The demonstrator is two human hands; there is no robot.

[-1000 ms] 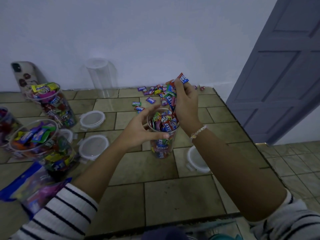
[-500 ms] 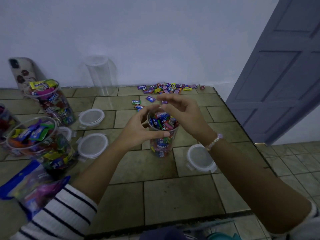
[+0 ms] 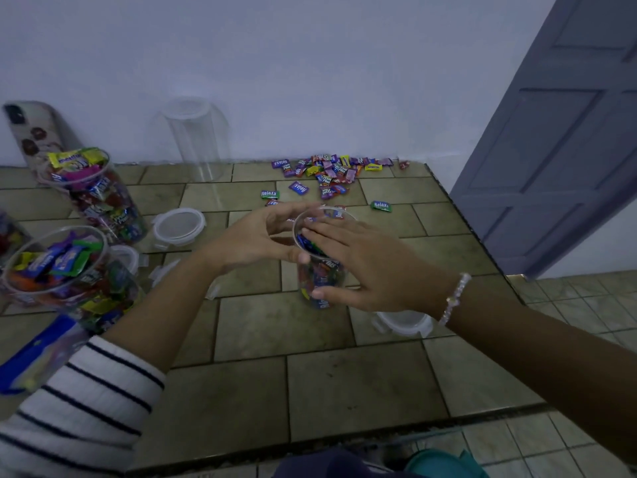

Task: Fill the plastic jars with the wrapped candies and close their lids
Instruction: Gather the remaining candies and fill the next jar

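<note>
A second ago a bunch of candies was held high over the middle jar point(image 3: 322, 282) by the right hand point(image 3: 365, 267). Half a second ago that bunch had been dropped in, and the fingers were loose just above the jar's mouth. Now the right hand is laid flat on top of the jar. Its fingers are straight and nothing is gripped by them. The candies point(image 3: 306, 241) inside look to be pushed down by the palm.

The jar is held steady by the left hand point(image 3: 255, 239), on the jar's left side. Its fingers are curled round the top part of the jar, and the thumb is pressed on the front.

The jar is seen standing upright on the tiled top. It looks packed almost to the rim, so filling of this jar is likely done. The pushing down is probably meant to make room for a lid.

A lid point(image 3: 406, 324) is seen lying just to the right of the jar, partly hidden under the right wrist. It has not been put on yet. More loose candies point(image 3: 332, 172) are left behind the jar, by the wall. An empty jar point(image 3: 198, 143) is waiting behind the jar to the left, so more filling is still needed.
</note>
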